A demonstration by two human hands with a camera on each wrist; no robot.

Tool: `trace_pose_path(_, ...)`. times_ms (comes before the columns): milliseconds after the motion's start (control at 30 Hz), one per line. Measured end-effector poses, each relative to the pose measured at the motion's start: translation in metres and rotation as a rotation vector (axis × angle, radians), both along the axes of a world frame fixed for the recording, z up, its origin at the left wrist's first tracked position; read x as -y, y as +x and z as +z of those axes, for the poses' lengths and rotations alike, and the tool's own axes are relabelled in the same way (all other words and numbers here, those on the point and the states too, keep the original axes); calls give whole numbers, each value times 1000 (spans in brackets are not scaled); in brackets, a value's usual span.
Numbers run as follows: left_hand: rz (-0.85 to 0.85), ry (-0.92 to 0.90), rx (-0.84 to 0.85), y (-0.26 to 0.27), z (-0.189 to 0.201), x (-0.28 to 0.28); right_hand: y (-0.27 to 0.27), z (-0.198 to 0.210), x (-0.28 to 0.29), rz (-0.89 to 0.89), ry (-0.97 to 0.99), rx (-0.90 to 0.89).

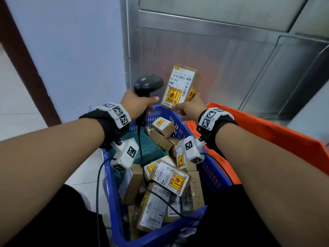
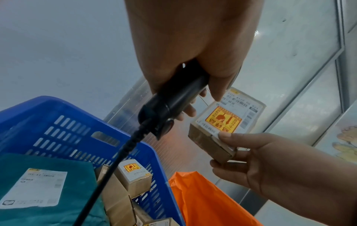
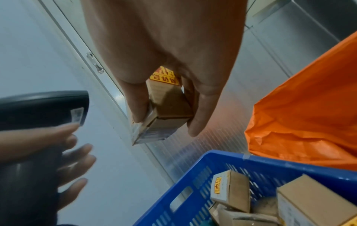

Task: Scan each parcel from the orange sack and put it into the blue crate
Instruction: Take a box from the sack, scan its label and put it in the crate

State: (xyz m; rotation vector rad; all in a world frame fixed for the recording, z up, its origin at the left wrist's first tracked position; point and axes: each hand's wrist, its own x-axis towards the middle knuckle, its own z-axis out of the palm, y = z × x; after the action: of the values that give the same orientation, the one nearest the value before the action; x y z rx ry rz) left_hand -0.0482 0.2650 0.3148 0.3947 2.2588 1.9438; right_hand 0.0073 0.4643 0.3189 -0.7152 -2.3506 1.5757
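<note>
In the middle of the frame the right hand (image 1: pixel 189 106) pinches a small cardboard parcel (image 1: pixel 179 86) by its lower end, above the blue crate (image 1: pixel 216 172). The left hand (image 1: pixel 137 102) is clenched around the black scanner (image 1: pixel 148 83) just beside it. The scanner's cord (image 1: pixel 139 139) falls across the boxes in the crate. The orange sack (image 1: pixel 277 132) lies at the right, cut off. A grey metal panel (image 1: pixel 222 56) stands behind.

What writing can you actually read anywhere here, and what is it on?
"A122 00 621": top line of the label on the held parcel; the characters before it are unclear.
"4-1-4187", roughly: handwritten on a box in the blue crate.
Everything else, including the yellow stickers and barcodes, is too small or blurred.
</note>
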Motion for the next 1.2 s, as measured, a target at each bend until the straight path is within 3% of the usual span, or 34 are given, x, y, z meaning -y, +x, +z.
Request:
trace_pose_path(133,-12,-105,-98,4,8,-7,1,-11,-17,-5,166,44)
trace_pose_path(333,-97,-129,-60,7,12,-14,9,-36,-56,35,314,172)
trace_pose_path(567,-228,-97,-8,15,22,-16,30,-22,-60,25,316,167)
trace_pose_path(933,-217,-114,10,13,19,-15,45,-27,-73,-41,341,275)
trace_pose_path(1067,-163,-160,1,7,6,-14,42,-26,-70,101,360,356)
trace_pose_path(1200,-59,-206,-15,0,-2,-11,39,-13,-55,398,107,489)
